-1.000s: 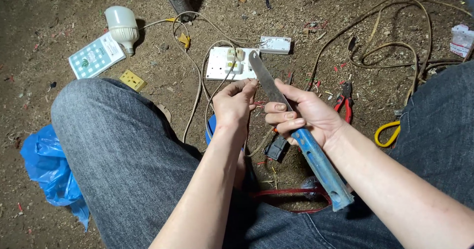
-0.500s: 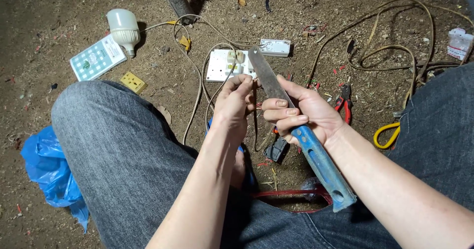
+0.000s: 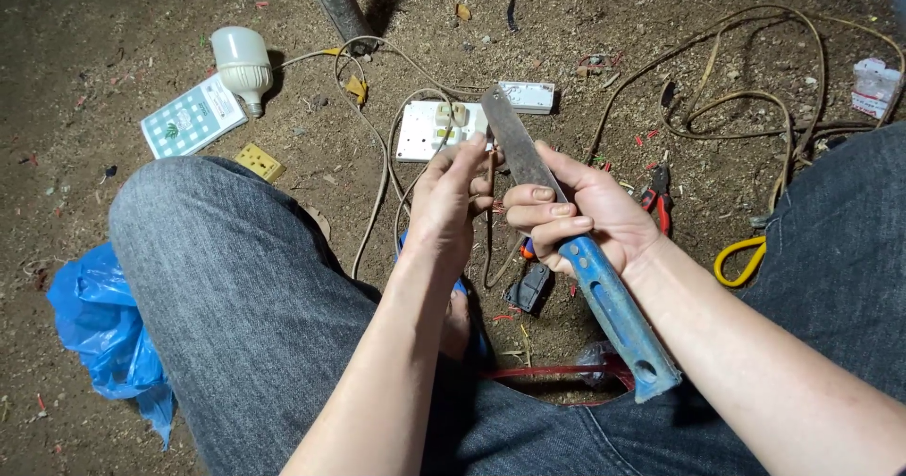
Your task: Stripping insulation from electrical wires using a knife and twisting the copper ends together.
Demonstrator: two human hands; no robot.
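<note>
My right hand grips a knife by its blue handle, and the flat grey blade points up and away from me. My left hand pinches a thin brown wire right beside the blade, fingers closed on it. The wire hangs down between my knees. Both hands sit close together above my jeans-clad legs. Where blade and wire meet is partly hidden by my fingers.
On the dirt floor lie a white socket plate, a white bulb, a checked box, a yellow block, red-handled pliers, tangled cables, a blue plastic bag and a black plug.
Both hands have shifted slightly; my left hand has moved up along the wire toward the blade, and the knife has tilted a little.
</note>
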